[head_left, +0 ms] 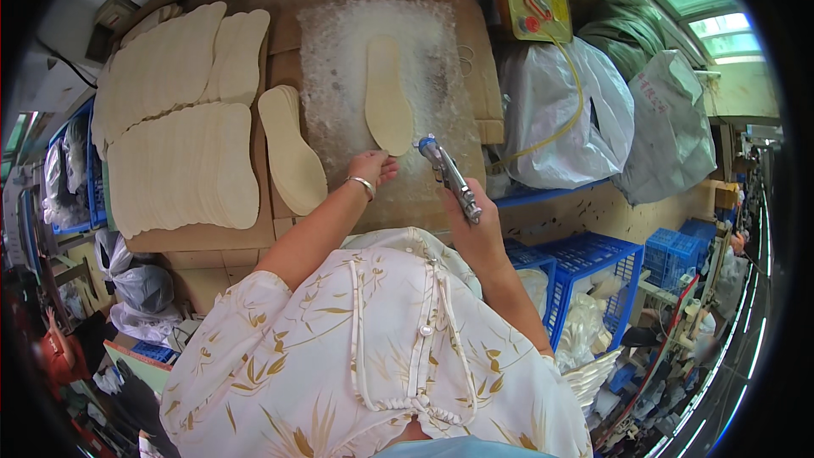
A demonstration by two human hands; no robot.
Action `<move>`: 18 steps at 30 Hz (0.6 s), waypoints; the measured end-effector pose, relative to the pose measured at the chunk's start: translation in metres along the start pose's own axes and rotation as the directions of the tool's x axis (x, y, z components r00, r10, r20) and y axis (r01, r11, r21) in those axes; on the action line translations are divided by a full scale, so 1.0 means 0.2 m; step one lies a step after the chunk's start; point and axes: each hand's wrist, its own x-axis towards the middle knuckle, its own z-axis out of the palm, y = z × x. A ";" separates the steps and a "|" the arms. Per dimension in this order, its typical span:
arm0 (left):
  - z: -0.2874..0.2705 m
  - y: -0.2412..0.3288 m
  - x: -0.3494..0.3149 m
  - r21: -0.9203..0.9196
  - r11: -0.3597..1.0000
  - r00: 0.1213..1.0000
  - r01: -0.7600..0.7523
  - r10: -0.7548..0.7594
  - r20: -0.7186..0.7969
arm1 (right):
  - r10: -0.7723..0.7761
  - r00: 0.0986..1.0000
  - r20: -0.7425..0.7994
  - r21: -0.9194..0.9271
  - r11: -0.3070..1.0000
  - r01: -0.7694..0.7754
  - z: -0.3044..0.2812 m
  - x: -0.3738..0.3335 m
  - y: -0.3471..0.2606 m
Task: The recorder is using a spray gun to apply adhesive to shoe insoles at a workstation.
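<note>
Seemingly mid-piece, I have the left hand (373,168) pinching one insole (387,93), right hand (471,222) gripping the gun (451,176); whether stacks (182,171) along the tabletop's (284,51) left edge are done, I can't tell.

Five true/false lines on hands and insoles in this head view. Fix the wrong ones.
1. The right hand holds a metal spray gun. True.
2. The left hand is at the near end of the lone insole. True.
3. The lone insole lies inside a blue crate. False: it lies on a white-crusted patch.
4. Stacked insoles lie left of the lone insole. True.
5. The left wrist is bare. False: it wears a bracelet.
</note>
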 end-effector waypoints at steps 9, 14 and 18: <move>0.00 0.00 0.00 -0.005 1.000 1.000 -0.003 0.003 -0.016 | 0.000 1.000 0.008 -0.017 1.000 0.000 -0.01 -0.05 0.00; 0.00 0.00 0.00 -0.004 1.000 1.000 0.000 0.000 -0.024 | 0.093 0.996 -0.005 -0.001 0.996 -0.093 -0.02 -0.06 0.02; -0.01 0.00 0.00 -0.007 1.000 1.000 -0.001 0.001 -0.019 | 0.016 1.000 0.014 -0.044 0.999 -0.016 -0.02 -0.08 0.00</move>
